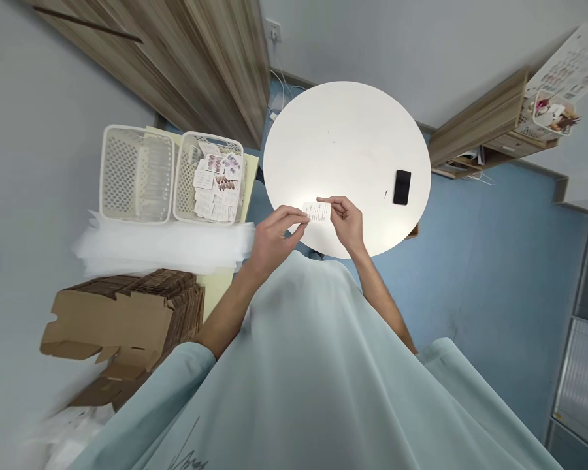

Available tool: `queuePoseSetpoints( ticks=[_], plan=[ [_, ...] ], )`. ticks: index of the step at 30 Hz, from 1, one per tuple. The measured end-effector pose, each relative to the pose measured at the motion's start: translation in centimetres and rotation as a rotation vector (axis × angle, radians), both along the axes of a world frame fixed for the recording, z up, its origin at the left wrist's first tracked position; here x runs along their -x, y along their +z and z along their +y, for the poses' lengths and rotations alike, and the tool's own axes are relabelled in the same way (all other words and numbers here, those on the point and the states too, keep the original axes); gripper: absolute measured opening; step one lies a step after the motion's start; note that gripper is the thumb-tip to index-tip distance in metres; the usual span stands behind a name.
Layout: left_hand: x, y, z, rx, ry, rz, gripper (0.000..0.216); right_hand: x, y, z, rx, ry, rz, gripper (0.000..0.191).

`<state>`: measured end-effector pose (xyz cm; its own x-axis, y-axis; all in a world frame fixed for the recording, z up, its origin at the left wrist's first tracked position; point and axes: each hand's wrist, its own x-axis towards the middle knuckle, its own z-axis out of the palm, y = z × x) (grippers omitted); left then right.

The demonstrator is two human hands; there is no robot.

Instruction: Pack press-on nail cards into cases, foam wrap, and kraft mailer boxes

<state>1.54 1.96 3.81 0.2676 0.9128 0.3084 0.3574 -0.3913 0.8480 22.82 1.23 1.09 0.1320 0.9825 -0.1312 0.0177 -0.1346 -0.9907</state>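
Both my hands hold a small white printed card (318, 212) over the near edge of a round white table (345, 140). My left hand (274, 236) pinches the card's left end between thumb and fingers. My right hand (345, 219) pinches its right end, fingers curled. A black phone (402, 187) lies flat on the table to the right of my hands.
Left of the table stand two white mesh baskets: one (136, 173) looks empty, the other (210, 177) holds several small printed packets. Below them lie stacked white foam sheets (161, 248) and flattened cardboard boxes (127, 313). A wooden shelf (485, 127) stands at the right.
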Motion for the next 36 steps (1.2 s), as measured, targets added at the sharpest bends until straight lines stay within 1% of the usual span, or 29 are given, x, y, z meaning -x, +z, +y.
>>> queuePoseSetpoints(
  ticks=[3,6,8,9,11,13,14,16,18,19,21,24,27,29,32,36],
  plan=[
    [0.1,-0.5,-0.1,-0.029,-0.012,0.049,0.014,-0.1,0.3,-0.1,-0.025,-0.016,-0.074,0.025],
    [0.1,-0.2,0.0,0.006,-0.011,0.023,0.014,-0.4,0.7,-0.1,-0.036,-0.023,-0.123,0.025],
    [0.0,0.2,0.1,0.08,0.015,-0.026,0.012,-0.6,0.8,0.0,-0.032,-0.016,-0.144,0.028],
    [0.0,0.4,0.2,0.144,0.04,-0.058,0.013,-0.6,0.7,-0.1,-0.022,-0.005,-0.153,0.029],
    [0.1,0.5,0.5,0.306,0.103,-0.133,0.022,-0.5,0.6,-0.1,0.011,0.02,-0.162,0.033],
    [0.3,0.1,1.2,0.447,0.157,-0.207,0.034,-0.1,0.3,-0.4,0.061,0.068,-0.147,0.038],
    [0.5,-0.2,1.6,0.49,0.174,-0.233,0.039,0.2,0.2,-0.5,0.091,0.102,-0.13,0.04],
    [0.9,-0.8,2.6,0.526,0.191,-0.248,0.046,0.6,-0.1,-0.9,0.156,0.191,-0.092,0.043],
    [1.3,-1.2,3.5,0.536,0.179,-0.221,0.05,0.9,-0.1,-1.1,0.206,0.282,-0.096,0.041],
    [1.5,-1.3,3.8,0.54,0.161,-0.202,0.05,0.9,-0.1,-1.1,0.218,0.303,-0.118,0.039],
    [1.8,-1.3,4.4,0.556,0.107,-0.172,0.052,0.7,0.0,-0.9,0.219,0.286,-0.17,0.039],
    [1.9,-0.9,4.9,0.576,0.007,-0.143,0.052,0.2,0.4,0.0,0.188,0.196,-0.202,0.044],
    [1.7,-0.8,5.4,0.56,-0.062,-0.126,0.048,0.3,0.7,0.9,0.166,0.222,-0.193,0.047],
    [1.6,-1.1,5.8,0.557,-0.054,-0.13,0.048,0.7,0.7,1.4,0.179,0.248,-0.154,0.053],
    [2.0,-2.3,6.2,0.623,0.015,-0.175,0.058,1.3,0.1,1.9,0.218,0.183,-0.051,0.061],
    [3.3,-4.9,6.1,0.763,0.08,-0.264,0.071,2.2,-1.7,2.4,0.278,0.058,0.048,0.066]
  ],
)
